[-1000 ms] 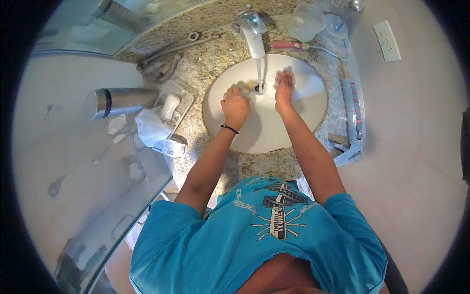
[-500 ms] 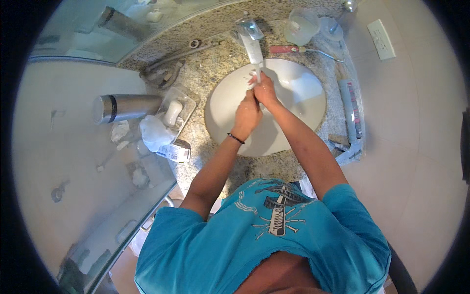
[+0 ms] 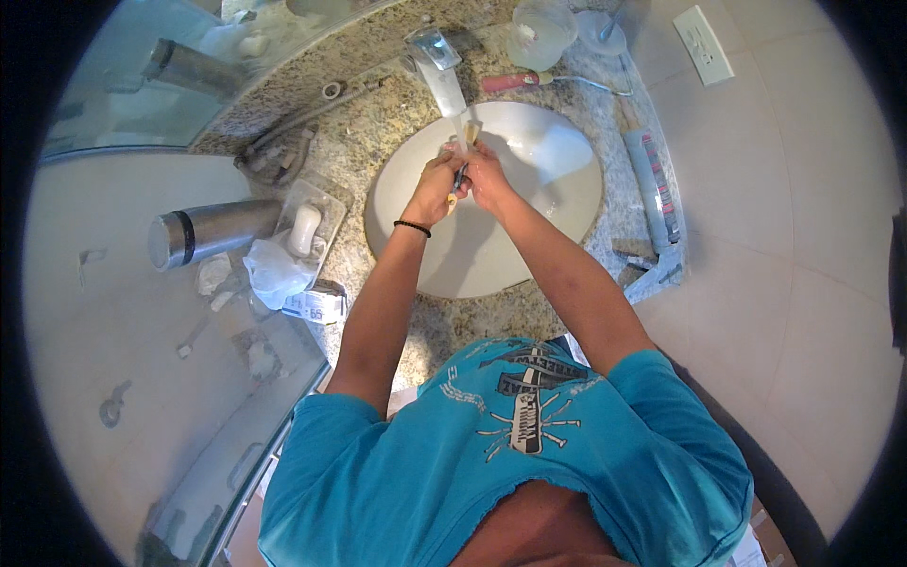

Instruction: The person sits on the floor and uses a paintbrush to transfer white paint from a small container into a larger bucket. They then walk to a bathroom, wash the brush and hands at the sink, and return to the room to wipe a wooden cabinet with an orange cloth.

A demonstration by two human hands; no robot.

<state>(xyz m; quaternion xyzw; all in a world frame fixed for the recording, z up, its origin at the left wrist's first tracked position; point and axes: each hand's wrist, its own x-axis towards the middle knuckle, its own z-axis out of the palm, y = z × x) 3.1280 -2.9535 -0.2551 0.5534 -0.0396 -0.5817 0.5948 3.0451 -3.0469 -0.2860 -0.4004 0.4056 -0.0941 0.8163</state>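
Note:
Over the white oval sink (image 3: 557, 227), both hands are closed around a small paintbrush (image 3: 460, 177) under the tap's stream. Tan bristles stick up toward the tap (image 3: 440, 76), and a yellowish handle end shows below the fingers; the middle part is dark. My left hand (image 3: 436, 187), below a dark bracelet, grips the brush from the left. From the right, my right hand (image 3: 487, 180) closes on it, its fingertips partly hidden. Water runs from the spout onto the brush and fingers.
On the granite counter, a soap tray (image 3: 321, 217), steel flask (image 3: 213, 231), plastic bag (image 3: 278, 272) and small box (image 3: 316, 304) stand left. Behind the sink lie a red-handled paint roller frame (image 3: 515, 82) and a clear tub (image 3: 540, 36). A sealant tube (image 3: 652, 189) lies right.
The view has shifted, moving the sink left in the picture. My hands have opened apart slightly around the brush, whose bristles and handle end now show; earlier the hands hid it.

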